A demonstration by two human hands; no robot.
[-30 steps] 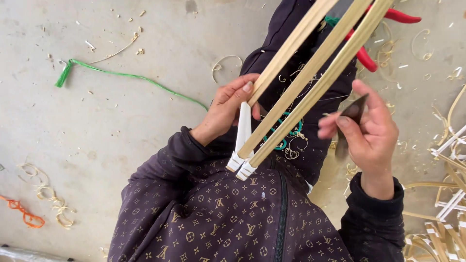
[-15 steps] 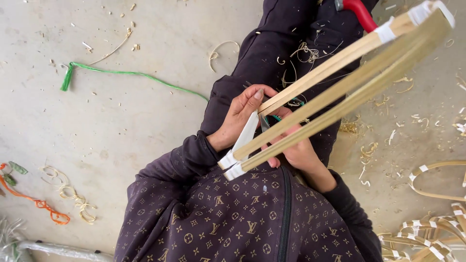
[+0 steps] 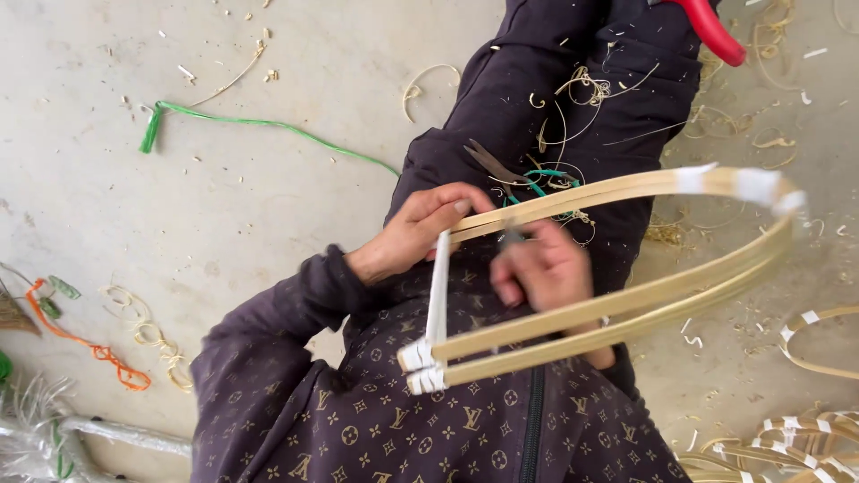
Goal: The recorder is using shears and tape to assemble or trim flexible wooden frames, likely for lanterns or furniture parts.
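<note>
A bent frame of pale bamboo strips (image 3: 626, 309) lies across my lap, bound with white tape at its near ends (image 3: 420, 367) and at the far curve (image 3: 761, 188). My left hand (image 3: 416, 231) grips the upper strip near a white upright piece (image 3: 438, 286). My right hand (image 3: 541, 268) is blurred, sits between the upper and lower strips, and is closed on a small dark tool (image 3: 512, 236). Dark pliers (image 3: 490, 163) and a teal wire rest on my dark trousers.
The concrete floor is strewn with bamboo shavings. A green cord (image 3: 268, 125) runs across it at upper left and an orange cord (image 3: 98, 349) lies at lower left. A red handle (image 3: 711, 31) shows at the top right. More taped bamboo hoops (image 3: 787, 443) are piled at lower right.
The bamboo frame has swung from pointing up-right to lying almost level. My right hand moved from the frame's right side in behind the strips, close to my left hand.
</note>
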